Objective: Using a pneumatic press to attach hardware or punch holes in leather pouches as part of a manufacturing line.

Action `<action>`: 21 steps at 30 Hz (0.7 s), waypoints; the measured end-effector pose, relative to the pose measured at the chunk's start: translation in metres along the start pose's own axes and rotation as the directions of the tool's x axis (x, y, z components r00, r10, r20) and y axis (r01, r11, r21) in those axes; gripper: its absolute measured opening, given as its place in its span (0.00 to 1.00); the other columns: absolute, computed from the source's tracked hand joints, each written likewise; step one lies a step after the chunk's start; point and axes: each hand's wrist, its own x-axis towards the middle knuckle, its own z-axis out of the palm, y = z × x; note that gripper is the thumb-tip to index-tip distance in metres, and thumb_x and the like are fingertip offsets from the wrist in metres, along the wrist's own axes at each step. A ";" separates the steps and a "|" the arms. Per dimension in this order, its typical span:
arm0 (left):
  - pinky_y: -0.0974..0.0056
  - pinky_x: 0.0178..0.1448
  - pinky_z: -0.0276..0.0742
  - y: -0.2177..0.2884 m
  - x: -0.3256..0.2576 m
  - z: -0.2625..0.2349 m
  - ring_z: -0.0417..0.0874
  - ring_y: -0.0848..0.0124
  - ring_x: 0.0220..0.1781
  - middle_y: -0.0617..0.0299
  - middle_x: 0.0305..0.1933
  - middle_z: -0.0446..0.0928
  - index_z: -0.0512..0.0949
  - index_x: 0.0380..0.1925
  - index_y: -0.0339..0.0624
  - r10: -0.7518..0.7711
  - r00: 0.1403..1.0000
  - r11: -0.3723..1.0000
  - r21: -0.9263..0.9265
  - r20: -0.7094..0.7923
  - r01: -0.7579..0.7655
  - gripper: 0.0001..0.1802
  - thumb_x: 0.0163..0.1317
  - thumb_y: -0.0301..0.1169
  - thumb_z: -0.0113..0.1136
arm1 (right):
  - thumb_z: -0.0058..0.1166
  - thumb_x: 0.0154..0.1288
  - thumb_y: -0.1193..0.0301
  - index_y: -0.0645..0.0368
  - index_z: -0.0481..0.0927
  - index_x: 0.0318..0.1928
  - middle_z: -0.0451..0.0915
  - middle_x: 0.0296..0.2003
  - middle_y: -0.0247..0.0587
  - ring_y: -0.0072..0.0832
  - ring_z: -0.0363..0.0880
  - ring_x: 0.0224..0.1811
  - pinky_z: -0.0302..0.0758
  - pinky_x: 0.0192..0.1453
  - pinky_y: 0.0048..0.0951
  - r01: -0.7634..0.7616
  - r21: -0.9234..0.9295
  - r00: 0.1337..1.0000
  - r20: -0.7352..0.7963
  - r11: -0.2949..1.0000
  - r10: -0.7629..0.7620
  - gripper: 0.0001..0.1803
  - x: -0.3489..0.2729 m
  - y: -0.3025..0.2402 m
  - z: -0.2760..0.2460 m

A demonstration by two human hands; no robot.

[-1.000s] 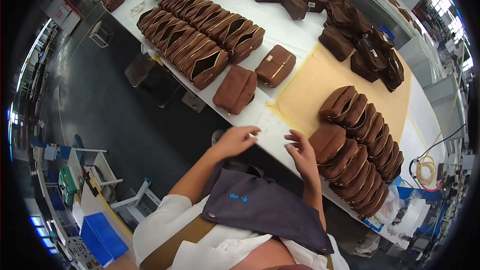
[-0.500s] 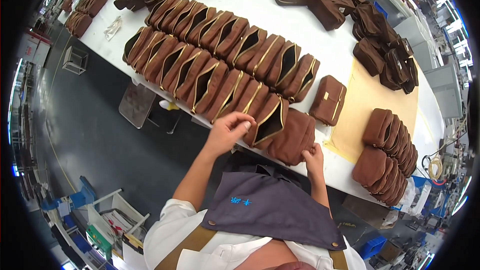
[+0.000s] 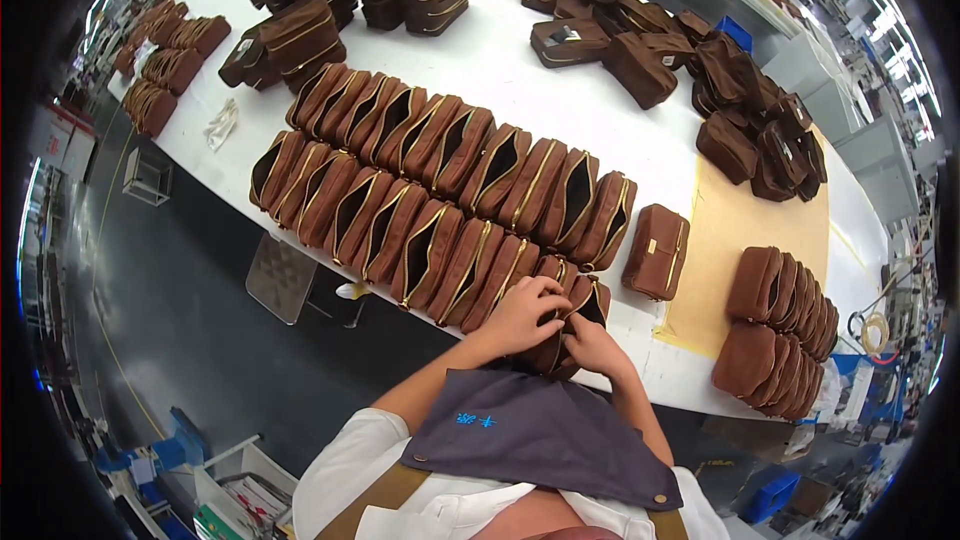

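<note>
1. In the foreground, a worker in a white shirt and a dark purple-grey apron with blue stitching (image 3: 545, 430) stands against a long white-topped table (image 3: 510, 90).

2. The left hand (image 3: 525, 318) rests over the near row's right end, fingers curved; the right hand (image 3: 597, 347) is bent close beside it. Whether either is pinching fabric cannot be told.

3. Under both hands, a reddish-brown fabric pouch with a gold-coloured zipper (image 3: 582, 292) stands at that row's end, partly hidden.

4. Leftward, a double row of matching upright pouches (image 3: 440, 225) runs along the table, several zippers gaping.

5. Just right of the far row, a single flat-lying brown pouch with a small pale tag (image 3: 656, 252) sits beside a tan sheet (image 3: 690, 305); another pouch cluster (image 3: 748, 350) stands farther right.

6. Beyond, darker brown bags (image 3: 640, 70) lie heaped.
</note>
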 end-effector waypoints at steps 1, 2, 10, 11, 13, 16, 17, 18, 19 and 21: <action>0.57 0.56 0.70 0.003 0.003 0.003 0.74 0.57 0.52 0.60 0.46 0.75 0.81 0.42 0.47 0.003 1.000 1.000 -0.002 0.017 -0.003 0.15 0.52 0.33 0.65 | 0.45 0.63 0.75 0.70 0.68 0.51 0.80 0.40 0.63 0.58 0.78 0.48 0.74 0.50 0.48 -0.005 0.015 1.000 -0.005 1.000 0.005 0.17 0.003 0.004 -0.013; 0.56 0.54 0.69 0.011 0.003 0.006 0.74 0.58 0.51 0.61 0.47 0.74 0.81 0.40 0.47 -0.031 0.999 0.996 0.086 -0.029 0.033 0.14 0.50 0.32 0.65 | 0.44 0.64 0.76 0.66 0.69 0.55 0.81 0.44 0.55 0.45 0.81 0.45 0.78 0.44 0.40 0.127 0.008 0.983 0.135 0.992 -0.127 0.19 0.001 0.011 -0.030; 0.56 0.51 0.68 0.020 0.005 0.009 0.73 0.61 0.51 0.62 0.45 0.73 0.80 0.37 0.50 -0.148 0.988 0.962 0.226 -0.047 0.155 0.14 0.47 0.32 0.67 | 0.60 0.61 0.61 0.66 0.73 0.55 0.81 0.45 0.49 0.36 0.82 0.41 0.79 0.45 0.33 -0.024 -0.306 0.242 -0.925 0.952 -0.292 0.27 0.089 0.152 -0.153; 0.56 0.51 0.68 0.019 0.004 0.011 0.73 0.61 0.51 0.62 0.45 0.73 0.80 0.37 0.50 -0.131 0.990 0.964 0.225 -0.050 0.139 0.14 0.47 0.32 0.67 | 0.63 0.57 0.58 0.66 0.73 0.55 0.80 0.45 0.52 0.41 0.81 0.43 0.77 0.47 0.36 0.082 -0.108 0.369 -0.920 0.991 -0.131 0.31 0.100 0.161 -0.153; 0.56 0.52 0.68 0.013 -0.003 0.010 0.73 0.61 0.52 0.63 0.45 0.74 0.80 0.38 0.51 -0.180 0.982 0.940 0.284 -0.059 0.189 0.14 0.48 0.32 0.66 | 0.69 0.49 0.54 0.67 0.74 0.52 0.79 0.43 0.56 0.48 0.79 0.47 0.74 0.52 0.43 0.153 0.255 0.662 -0.744 0.955 0.093 0.36 0.093 0.115 -0.140; 0.56 0.53 0.68 0.008 -0.004 0.013 0.73 0.62 0.52 0.65 0.45 0.74 0.80 0.38 0.52 -0.203 0.978 0.948 0.240 -0.039 0.207 0.14 0.48 0.33 0.66 | 0.71 0.45 0.55 0.69 0.75 0.47 0.79 0.42 0.57 0.50 0.79 0.46 0.75 0.51 0.43 0.060 0.043 0.555 -0.832 0.997 0.003 0.35 0.111 0.119 -0.141; 0.56 0.53 0.68 0.011 -0.003 0.010 0.73 0.62 0.52 0.65 0.45 0.74 0.80 0.38 0.52 -0.215 0.975 0.943 0.248 -0.049 0.221 0.14 0.48 0.35 0.67 | 0.71 0.47 0.57 0.67 0.75 0.45 0.80 0.40 0.56 0.52 0.79 0.43 0.75 0.49 0.44 -0.027 -0.188 0.374 -0.913 0.982 -0.165 0.32 0.115 0.104 -0.136; 0.56 0.52 0.68 0.015 -0.002 0.007 0.73 0.62 0.52 0.66 0.45 0.74 0.80 0.38 0.51 -0.233 0.972 0.937 0.261 -0.026 0.232 0.13 0.50 0.35 0.66 | 0.71 0.47 0.57 0.67 0.75 0.45 0.80 0.40 0.56 0.52 0.79 0.43 0.75 0.49 0.44 -0.027 -0.203 0.408 -0.896 0.979 -0.174 0.32 0.114 0.091 -0.135; 0.57 0.53 0.68 0.020 0.001 0.002 0.73 0.61 0.53 0.65 0.45 0.75 0.80 0.38 0.50 -0.219 0.976 0.948 0.235 0.004 0.212 0.12 0.52 0.34 0.65 | 0.69 0.49 0.59 0.66 0.74 0.46 0.80 0.40 0.57 0.53 0.79 0.43 0.75 0.50 0.44 0.056 -0.201 0.420 -0.884 0.978 -0.206 0.30 0.105 0.065 -0.132; 0.57 0.52 0.70 0.014 0.010 -0.010 0.75 0.60 0.51 0.62 0.45 0.77 0.80 0.38 0.47 -0.160 0.981 0.984 0.095 0.105 0.150 0.11 0.54 0.33 0.63 | 0.65 0.54 0.61 0.64 0.74 0.49 0.80 0.42 0.58 0.54 0.78 0.45 0.75 0.51 0.44 0.062 -0.221 0.495 -0.840 0.973 -0.222 0.27 0.087 0.022 -0.124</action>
